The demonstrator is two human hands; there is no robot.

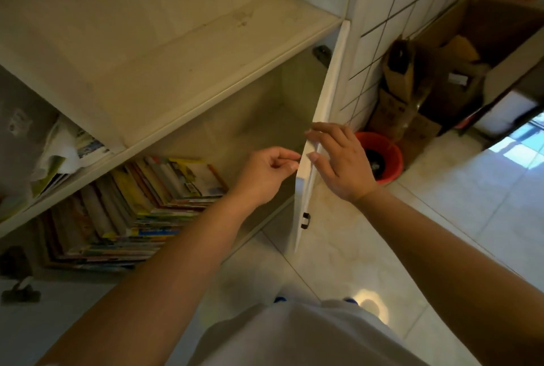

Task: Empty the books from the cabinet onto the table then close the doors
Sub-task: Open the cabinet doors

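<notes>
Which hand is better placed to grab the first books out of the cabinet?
Probably left. The left hand hovers inside the door, beside the stack of books. The right hand is on the door's outer face.
</notes>
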